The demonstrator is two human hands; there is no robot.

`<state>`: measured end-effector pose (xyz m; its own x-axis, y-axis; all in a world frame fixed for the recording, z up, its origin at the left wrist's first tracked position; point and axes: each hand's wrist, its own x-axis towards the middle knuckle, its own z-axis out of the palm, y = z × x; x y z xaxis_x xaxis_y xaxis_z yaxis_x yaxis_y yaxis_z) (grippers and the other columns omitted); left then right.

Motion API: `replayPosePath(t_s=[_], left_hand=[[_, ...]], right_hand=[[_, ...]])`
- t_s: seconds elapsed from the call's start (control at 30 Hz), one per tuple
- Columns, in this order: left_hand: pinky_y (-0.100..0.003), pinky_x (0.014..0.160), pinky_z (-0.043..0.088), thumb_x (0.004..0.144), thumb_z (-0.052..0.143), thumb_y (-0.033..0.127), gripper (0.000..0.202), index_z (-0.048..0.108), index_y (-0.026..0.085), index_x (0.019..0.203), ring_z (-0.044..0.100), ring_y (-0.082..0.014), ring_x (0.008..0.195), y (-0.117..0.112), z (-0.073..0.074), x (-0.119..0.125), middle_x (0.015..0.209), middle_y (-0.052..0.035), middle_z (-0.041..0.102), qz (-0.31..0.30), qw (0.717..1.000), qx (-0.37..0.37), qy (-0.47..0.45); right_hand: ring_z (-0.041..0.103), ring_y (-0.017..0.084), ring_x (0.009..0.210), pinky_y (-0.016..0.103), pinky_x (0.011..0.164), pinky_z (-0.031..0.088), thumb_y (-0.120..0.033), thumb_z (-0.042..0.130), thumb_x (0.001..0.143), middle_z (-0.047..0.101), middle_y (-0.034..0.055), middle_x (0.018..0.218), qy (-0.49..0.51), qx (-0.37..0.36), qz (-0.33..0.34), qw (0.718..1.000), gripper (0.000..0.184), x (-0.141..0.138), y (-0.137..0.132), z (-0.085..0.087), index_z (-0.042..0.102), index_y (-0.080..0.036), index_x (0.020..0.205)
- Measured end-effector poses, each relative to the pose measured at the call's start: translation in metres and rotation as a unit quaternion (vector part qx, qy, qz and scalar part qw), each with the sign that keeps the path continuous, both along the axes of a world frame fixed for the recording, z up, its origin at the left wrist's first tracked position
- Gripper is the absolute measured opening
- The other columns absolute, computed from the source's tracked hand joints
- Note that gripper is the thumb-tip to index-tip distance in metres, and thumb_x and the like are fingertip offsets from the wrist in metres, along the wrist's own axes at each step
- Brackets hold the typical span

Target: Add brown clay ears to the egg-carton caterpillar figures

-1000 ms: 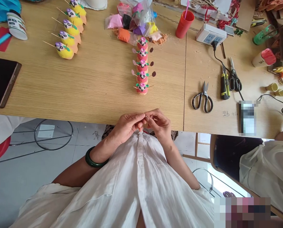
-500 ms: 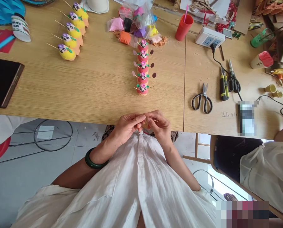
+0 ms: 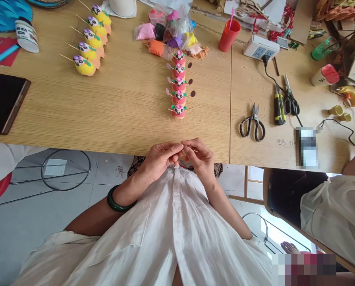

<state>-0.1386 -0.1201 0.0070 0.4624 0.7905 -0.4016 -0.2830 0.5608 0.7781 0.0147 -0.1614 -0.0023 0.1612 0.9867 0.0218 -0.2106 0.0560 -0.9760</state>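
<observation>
My left hand [image 3: 161,158] and my right hand [image 3: 200,157] meet at the table's front edge, thumbs and fingertips pinched together. Whatever they pinch is tiny and mostly covered by the fingers; I cannot make out its kind. Just beyond them stands a row of pink clay figures [image 3: 179,81] with white faces and green bits at the sides. Thin sticks poke out of the figures, several tipped with pink and dark brown ovals. On the nearest figure [image 3: 178,111] the sticks show no ovals.
Yellow clay figures [image 3: 85,65] stand left, with a dark phone [image 3: 6,104] nearer. Bags of coloured clay [image 3: 168,33] and a red cup [image 3: 229,36] lie farther back. To the right are scissors [image 3: 253,123], a cutter [image 3: 279,107] and a power strip [image 3: 261,47]. A person sits at far right.
Both hands stay pinched together in nearly the same place, with only slight finger movement. The view has shifted a little, so things on the right appear slightly farther left.
</observation>
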Motion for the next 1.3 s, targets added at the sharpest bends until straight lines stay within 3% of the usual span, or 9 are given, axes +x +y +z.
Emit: replayPosePath(t_s=[0.13,0.23,0.37,0.53,0.77,1.1,1.3], left_hand=[[-0.018,0.049,0.045,0.073,0.092,0.047,0.036,0.077,0.015,0.07,0.05,-0.0061,0.053,0.001,0.004,0.002,0.061,0.0016,0.059,0.021,1.0,-0.016,0.005],[-0.018,0.049,0.045,0.072,0.092,0.047,0.034,0.082,0.015,0.08,0.05,-0.005,0.053,0.003,0.004,0.002,0.07,-0.0006,0.065,0.038,0.999,-0.013,0.023],[-0.022,0.052,0.049,0.078,0.087,0.047,0.034,0.084,0.015,0.089,0.053,-0.0067,0.054,0.012,-0.009,-0.004,0.074,-0.0013,0.068,0.073,0.99,0.075,0.099],[-0.023,0.058,0.051,0.082,0.083,0.046,0.034,0.083,0.015,0.094,0.058,-0.008,0.057,0.024,-0.029,-0.01,0.078,-0.0017,0.07,0.097,0.975,0.162,0.113],[-0.026,0.061,0.055,0.081,0.084,0.045,0.037,0.083,0.012,0.097,0.061,-0.0099,0.056,0.024,-0.033,-0.011,0.077,-0.0029,0.073,0.068,0.967,0.225,0.101],[-0.024,0.064,0.055,0.083,0.082,0.044,0.037,0.082,0.012,0.101,0.062,-0.0086,0.059,0.022,-0.038,-0.014,0.08,-0.002,0.072,0.066,0.963,0.245,0.09],[-0.024,0.064,0.055,0.083,0.082,0.045,0.038,0.081,0.011,0.101,0.063,-0.0093,0.058,0.019,-0.038,-0.017,0.079,-0.0025,0.072,0.053,0.961,0.257,0.088]], right_hand=[[0.059,0.007,0.061,0.023,0.054,0.053,-0.04,0.075,0.093,0.06,-0.0021,0.086,-0.016,-0.029,-0.01,0.999,0.018,0.003,0.0,0.0,0.081,-0.028,0.105],[0.056,0.008,0.058,0.025,0.055,0.049,-0.044,0.068,0.096,0.061,-0.0018,0.085,-0.071,-0.06,-0.076,0.993,0.022,0.011,0.004,-0.007,0.078,-0.026,0.102],[0.051,0.011,0.058,0.028,0.056,0.044,-0.042,0.059,0.098,0.058,-0.0011,0.077,-0.171,-0.048,-0.139,0.974,0.025,0.02,0.01,-0.025,0.074,-0.023,0.1],[0.053,0.014,0.066,0.028,0.061,0.043,-0.037,0.055,0.098,0.058,0.0006,0.077,-0.233,-0.02,-0.119,0.965,0.025,0.021,0.013,-0.036,0.075,-0.021,0.098],[0.055,0.014,0.065,0.027,0.059,0.042,-0.039,0.057,0.096,0.06,-0.0004,0.072,-0.231,-0.002,-0.122,0.965,0.024,0.023,0.015,-0.034,0.074,-0.022,0.095],[0.053,0.011,0.052,0.026,0.055,0.041,-0.052,0.06,0.093,0.052,-0.0066,0.057,-0.167,-0.039,-0.131,0.976,0.034,0.026,0.013,-0.032,0.073,-0.021,0.101],[0.051,0.011,0.051,0.026,0.054,0.043,-0.045,0.06,0.09,0.052,-0.0065,0.058,-0.157,-0.039,-0.159,0.974,0.031,0.028,0.018,-0.024,0.073,-0.018,0.097]])
